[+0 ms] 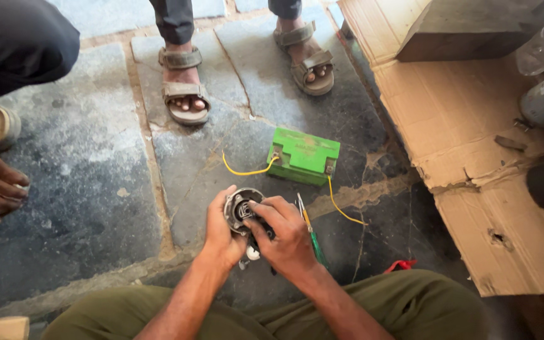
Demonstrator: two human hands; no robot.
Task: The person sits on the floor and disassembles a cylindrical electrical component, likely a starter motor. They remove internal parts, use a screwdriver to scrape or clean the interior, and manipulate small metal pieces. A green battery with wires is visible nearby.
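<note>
Both hands hold a round motor part (242, 211) just above the stone floor (96, 189). The left hand (220, 234) cups its side. The right hand (284, 236) closes over its front, perhaps pinching a plug. A green battery (303, 155) with yellow wires (247, 170) sits near, and a screwdriver (310, 233) lies beside the right hand.

Floor (96, 182): dark grey stone slabs with pale sandy joints.
Battery (303, 155): green box, flat on the slab near the middle.
Wires (247, 170): yellow, one trailing from each end of the battery across the stone.
Screwdriver (311, 233): green handle, just beside the battery's near side.
Cardboard (467, 126): flattened brown sheet, torn, covering the floor at right.
Sandals (184, 94): two feet standing beyond the battery.
</note>
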